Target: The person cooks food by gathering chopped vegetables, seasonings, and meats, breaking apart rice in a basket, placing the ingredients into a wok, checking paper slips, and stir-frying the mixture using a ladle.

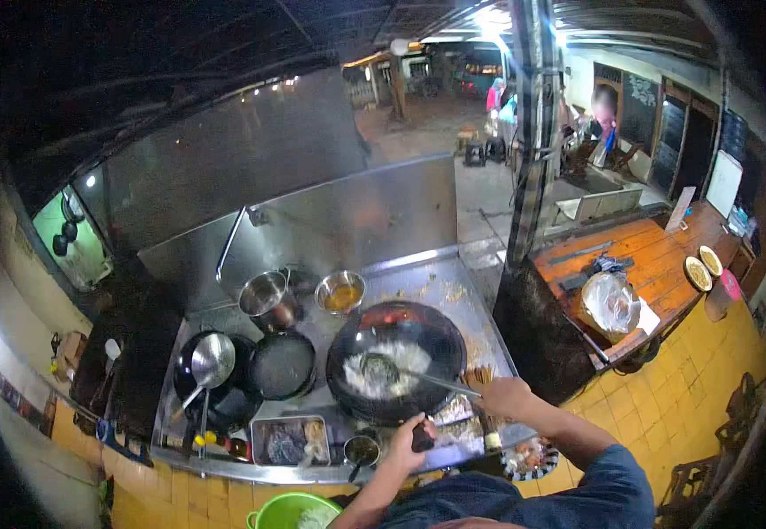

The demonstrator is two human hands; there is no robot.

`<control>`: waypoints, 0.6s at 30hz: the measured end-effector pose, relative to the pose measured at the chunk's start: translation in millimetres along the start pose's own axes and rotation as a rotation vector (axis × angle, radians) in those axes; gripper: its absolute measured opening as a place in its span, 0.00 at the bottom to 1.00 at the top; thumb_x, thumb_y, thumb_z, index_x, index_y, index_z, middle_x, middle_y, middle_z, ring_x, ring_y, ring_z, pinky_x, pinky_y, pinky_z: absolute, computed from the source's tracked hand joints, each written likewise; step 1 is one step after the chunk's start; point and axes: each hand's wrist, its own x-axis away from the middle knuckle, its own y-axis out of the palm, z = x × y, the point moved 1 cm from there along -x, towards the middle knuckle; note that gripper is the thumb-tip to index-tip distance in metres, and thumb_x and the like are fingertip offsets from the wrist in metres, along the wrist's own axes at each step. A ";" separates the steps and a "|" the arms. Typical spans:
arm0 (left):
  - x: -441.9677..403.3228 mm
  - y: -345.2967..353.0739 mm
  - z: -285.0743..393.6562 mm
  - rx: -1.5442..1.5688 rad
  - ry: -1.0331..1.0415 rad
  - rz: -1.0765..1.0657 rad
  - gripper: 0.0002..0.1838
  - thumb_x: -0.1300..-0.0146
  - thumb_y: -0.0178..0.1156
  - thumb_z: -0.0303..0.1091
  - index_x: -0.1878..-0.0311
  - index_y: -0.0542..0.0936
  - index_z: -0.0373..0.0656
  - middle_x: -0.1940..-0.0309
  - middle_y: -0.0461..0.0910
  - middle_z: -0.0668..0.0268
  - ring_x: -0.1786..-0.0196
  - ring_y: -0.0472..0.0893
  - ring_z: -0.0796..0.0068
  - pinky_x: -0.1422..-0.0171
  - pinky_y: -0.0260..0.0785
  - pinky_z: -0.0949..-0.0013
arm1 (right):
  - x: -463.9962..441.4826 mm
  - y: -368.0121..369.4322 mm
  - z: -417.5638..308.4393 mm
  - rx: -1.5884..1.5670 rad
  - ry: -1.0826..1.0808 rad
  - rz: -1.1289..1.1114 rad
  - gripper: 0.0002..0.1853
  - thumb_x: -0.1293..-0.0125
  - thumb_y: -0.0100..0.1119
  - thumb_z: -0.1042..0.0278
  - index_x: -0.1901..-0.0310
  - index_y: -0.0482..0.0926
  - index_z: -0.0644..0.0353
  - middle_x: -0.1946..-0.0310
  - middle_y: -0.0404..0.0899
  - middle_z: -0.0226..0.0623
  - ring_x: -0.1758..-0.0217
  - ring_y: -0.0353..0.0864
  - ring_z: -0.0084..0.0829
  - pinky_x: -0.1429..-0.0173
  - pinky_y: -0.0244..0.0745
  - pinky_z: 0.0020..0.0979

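A large black wok (440, 339) sits on the steel stove, with white, foamy-looking food (414, 355) in its middle. My right hand (504, 398) is closed round the handle of a ladle (379, 368), whose bowl rests in that white food. At the wok's near edge, my left hand (407, 443) is wrapped round a dark wok handle (422, 435). A small saucepan (362, 450) with dark contents stands just left of my left hand. Beside the wok's right edge is a bundle of thin brown sticks (476, 377).
Left on the stove are a steel pot (265, 295), a bowl of yellowish liquid (340, 292), a black pan (282, 365), a large strainer ladle (213, 360) and a metal tray (291, 441). A green basin (281, 510) is below. Plates (698, 274) sit on the wooden table (616, 247).
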 end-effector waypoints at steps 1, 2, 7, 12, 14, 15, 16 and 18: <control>21.4 16.4 0.5 -0.039 -0.078 -0.033 0.10 0.39 0.55 0.33 0.72 0.68 0.39 0.78 0.68 0.66 0.75 0.70 0.73 0.69 0.66 0.69 | 8.6 -10.6 -1.1 -0.007 0.008 0.018 0.20 0.37 0.44 0.59 0.43 0.66 0.48 0.69 0.78 0.53 0.67 0.80 0.51 0.62 0.73 0.48; 37.9 24.6 2.8 -0.069 -0.159 -0.056 0.10 0.39 0.55 0.33 0.71 0.68 0.39 0.78 0.68 0.67 0.74 0.69 0.73 0.67 0.65 0.70 | 17.1 -14.8 -1.3 0.052 -0.042 0.008 0.22 0.39 0.44 0.64 0.41 0.66 0.48 0.70 0.79 0.50 0.68 0.80 0.48 0.64 0.74 0.47; -9.0 -53.1 22.7 -0.270 -0.096 -0.039 0.10 0.38 0.56 0.34 0.70 0.71 0.39 0.79 0.70 0.66 0.75 0.71 0.73 0.69 0.66 0.70 | 22.8 12.7 9.0 0.085 -0.113 0.017 0.24 0.42 0.47 0.70 0.41 0.68 0.49 0.75 0.78 0.44 0.73 0.81 0.43 0.71 0.76 0.42; 48.5 3.5 -36.8 -0.251 -0.104 0.076 0.10 0.39 0.55 0.34 0.74 0.70 0.40 0.81 0.69 0.65 0.76 0.72 0.72 0.68 0.68 0.68 | 26.3 25.8 -2.5 0.135 -0.083 0.201 0.23 0.40 0.44 0.72 0.41 0.66 0.57 0.71 0.78 0.50 0.68 0.81 0.47 0.67 0.77 0.42; 56.1 13.2 -32.3 -0.284 -0.206 0.106 0.10 0.38 0.54 0.32 0.73 0.70 0.39 0.80 0.69 0.65 0.74 0.71 0.73 0.67 0.68 0.68 | 24.6 26.7 -2.9 0.009 -0.066 0.126 0.23 0.38 0.42 0.71 0.40 0.64 0.59 0.66 0.77 0.54 0.64 0.81 0.48 0.66 0.78 0.42; 41.2 -1.4 -19.0 -0.330 -0.177 0.117 0.09 0.39 0.54 0.32 0.72 0.70 0.38 0.80 0.69 0.65 0.75 0.71 0.74 0.67 0.68 0.68 | 23.0 27.0 -3.2 -0.022 -0.042 0.060 0.23 0.37 0.40 0.71 0.38 0.62 0.59 0.63 0.76 0.54 0.62 0.81 0.47 0.66 0.78 0.42; 20.3 -23.5 -2.8 -0.370 -0.151 0.133 0.09 0.39 0.55 0.32 0.71 0.70 0.38 0.79 0.70 0.64 0.75 0.71 0.74 0.68 0.68 0.69 | 21.6 32.2 -1.2 -0.026 -0.043 0.046 0.23 0.37 0.40 0.71 0.38 0.62 0.59 0.63 0.76 0.54 0.62 0.81 0.47 0.66 0.78 0.42; -0.8 -41.7 9.0 -0.476 0.117 0.145 0.09 0.38 0.56 0.32 0.70 0.71 0.37 0.78 0.71 0.65 0.77 0.72 0.74 0.70 0.68 0.71 | 12.9 47.0 5.5 0.019 0.014 0.091 0.23 0.36 0.40 0.70 0.37 0.62 0.54 0.62 0.76 0.51 0.62 0.82 0.46 0.65 0.78 0.43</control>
